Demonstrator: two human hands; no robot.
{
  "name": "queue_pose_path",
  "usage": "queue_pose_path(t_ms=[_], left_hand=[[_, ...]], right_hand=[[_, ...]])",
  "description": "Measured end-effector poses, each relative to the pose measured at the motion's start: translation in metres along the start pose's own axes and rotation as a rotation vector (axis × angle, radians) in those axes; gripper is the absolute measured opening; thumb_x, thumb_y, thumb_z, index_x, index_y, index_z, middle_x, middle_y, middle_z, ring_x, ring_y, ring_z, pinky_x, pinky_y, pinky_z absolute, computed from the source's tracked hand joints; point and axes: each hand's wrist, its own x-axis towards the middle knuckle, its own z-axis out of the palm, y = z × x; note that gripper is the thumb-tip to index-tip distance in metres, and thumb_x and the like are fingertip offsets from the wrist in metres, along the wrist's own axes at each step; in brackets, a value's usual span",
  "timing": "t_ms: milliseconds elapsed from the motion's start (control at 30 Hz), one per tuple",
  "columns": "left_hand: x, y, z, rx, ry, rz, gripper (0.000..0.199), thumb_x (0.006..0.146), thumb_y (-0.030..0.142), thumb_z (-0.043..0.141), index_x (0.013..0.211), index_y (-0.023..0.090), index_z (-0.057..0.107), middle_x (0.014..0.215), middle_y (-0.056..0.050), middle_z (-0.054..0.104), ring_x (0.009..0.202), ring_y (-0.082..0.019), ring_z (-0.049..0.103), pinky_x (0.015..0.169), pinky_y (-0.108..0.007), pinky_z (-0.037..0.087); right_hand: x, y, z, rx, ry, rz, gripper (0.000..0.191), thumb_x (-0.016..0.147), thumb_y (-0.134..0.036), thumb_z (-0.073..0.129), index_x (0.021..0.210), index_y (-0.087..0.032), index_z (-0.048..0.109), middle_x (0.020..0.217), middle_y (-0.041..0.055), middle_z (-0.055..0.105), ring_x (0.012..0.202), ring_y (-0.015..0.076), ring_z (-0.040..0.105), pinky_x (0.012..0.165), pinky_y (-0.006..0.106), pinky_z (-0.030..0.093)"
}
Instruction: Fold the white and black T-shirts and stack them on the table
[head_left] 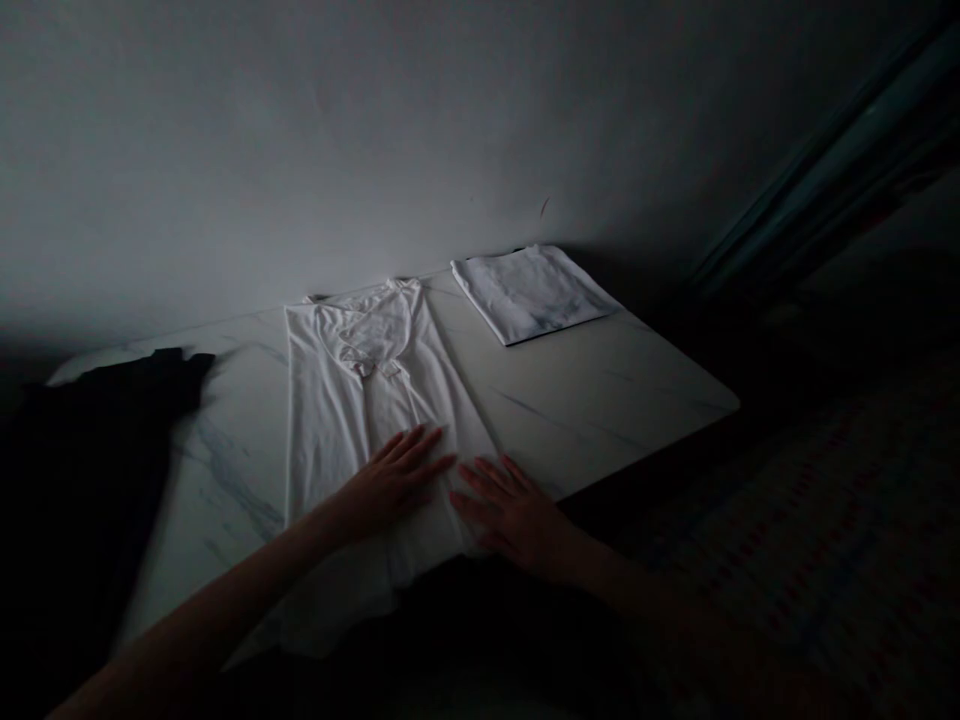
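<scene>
A white T-shirt (pixel 352 400) lies lengthwise on a white marble table (pixel 570 400), its sides turned in and its collar toward the wall. The hem end hangs over the near table edge. My left hand (pixel 390 482) rests flat on the lower part of the shirt, fingers spread. My right hand (pixel 514 518) presses on the shirt's right edge near the table edge, also flat and holding nothing. Beyond them, a neatly folded white garment (pixel 529 295) lies at the back of the table, apart from both hands.
A black garment (pixel 97 480) lies across the table's left side and hangs past its edge. A pale wall (pixel 300 150) stands behind the table. A dark curtain (pixel 840 170) hangs at upper right, and a patterned fabric surface (pixel 795 540) fills the dim lower right.
</scene>
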Motion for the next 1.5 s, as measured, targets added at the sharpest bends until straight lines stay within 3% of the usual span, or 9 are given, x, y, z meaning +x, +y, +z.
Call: queue_pose_path(t_ms=[167,367,500,600,733,833,1033,1300,1500], left_hand=[[-0.045,0.041,0.005,0.024,0.035,-0.05,0.061,0.1,0.035,0.044,0.157,0.035,0.02,0.166,-0.005,0.014,0.152,-0.03,0.014,0.121,-0.051,0.019],[-0.079,0.06,0.019,0.035,0.228,-0.361,0.059,0.099,0.034,0.041,0.156,0.026,0.027,0.163,-0.009,0.026,0.151,-0.029,0.02,0.12,-0.05,0.022],[-0.113,0.083,0.024,0.018,0.579,-0.74,0.049,0.097,0.038,0.045,0.142,0.02,0.046,0.149,-0.016,0.046,0.141,-0.032,0.038,0.115,-0.052,0.031],[-0.147,0.119,0.033,-0.084,0.833,-1.154,0.039,0.089,0.049,0.056,0.112,0.018,0.06,0.115,-0.015,0.065,0.111,-0.032,0.061,0.096,-0.049,0.049],[-0.176,0.167,0.05,-0.564,0.759,-1.565,0.044,0.074,0.063,0.064,0.09,0.022,0.061,0.083,-0.006,0.067,0.077,-0.027,0.066,0.065,-0.038,0.055],[-0.174,0.175,0.058,-0.85,0.807,-1.568,0.054,0.068,0.064,0.069,0.101,0.022,0.064,0.094,-0.007,0.072,0.086,-0.028,0.069,0.067,-0.036,0.056],[-0.157,0.14,0.06,-1.283,0.777,-1.489,0.067,0.051,0.068,0.079,0.093,0.018,0.066,0.095,-0.01,0.074,0.092,-0.033,0.07,0.073,-0.037,0.057],[-0.177,0.181,0.069,-0.916,0.867,-1.398,0.056,0.07,0.058,0.074,0.113,0.028,0.056,0.097,-0.005,0.069,0.087,-0.025,0.069,0.074,-0.038,0.058],[-0.204,0.163,0.068,-0.787,0.571,-0.992,0.041,0.07,0.047,0.073,0.107,0.032,0.076,0.111,-0.006,0.073,0.099,-0.029,0.071,0.08,-0.034,0.061]], right_hand=[[-0.012,-0.004,0.007,0.149,0.194,0.088,0.042,0.1,-0.031,0.047,0.142,-0.028,0.052,0.156,0.0064,0.041,0.145,0.0245,0.033,0.117,0.051,0.031],[0.021,0.008,0.013,0.319,0.586,0.574,0.046,0.089,-0.032,0.059,0.132,-0.019,0.054,0.121,0.0168,0.064,0.112,0.0299,0.062,0.095,0.048,0.052],[0.027,0.002,0.002,0.442,0.479,0.757,0.053,0.079,-0.03,0.068,0.128,-0.019,0.052,0.096,0.0101,0.071,0.088,0.0281,0.069,0.078,0.042,0.054],[0.011,-0.008,-0.006,0.562,0.389,0.818,0.046,0.075,-0.033,0.071,0.117,-0.019,0.058,0.085,0.0062,0.073,0.079,0.0253,0.07,0.073,0.036,0.053],[-0.021,-0.022,0.002,0.689,0.328,0.784,0.025,0.079,-0.044,0.066,0.081,-0.019,0.065,0.077,0.0045,0.073,0.072,0.0213,0.069,0.066,0.03,0.051],[-0.039,-0.026,0.022,0.757,0.273,0.796,0.032,0.077,-0.05,0.066,0.074,-0.018,0.066,0.073,0.0033,0.071,0.073,0.0215,0.068,0.066,0.032,0.053],[-0.059,-0.014,0.055,1.039,0.265,0.859,0.058,0.062,-0.05,0.079,0.107,-0.017,0.066,0.108,0.0137,0.073,0.101,0.0319,0.069,0.088,0.049,0.055],[-0.1,-0.034,0.06,1.044,0.344,0.634,0.076,0.077,-0.044,0.074,0.141,-0.026,0.039,0.128,0.0145,0.064,0.115,0.0275,0.065,0.096,0.049,0.053],[-0.103,-0.031,0.069,0.675,0.299,0.393,0.06,0.085,-0.025,0.06,0.143,-0.028,0.046,0.139,0.0115,0.054,0.129,0.0256,0.053,0.108,0.049,0.044]])
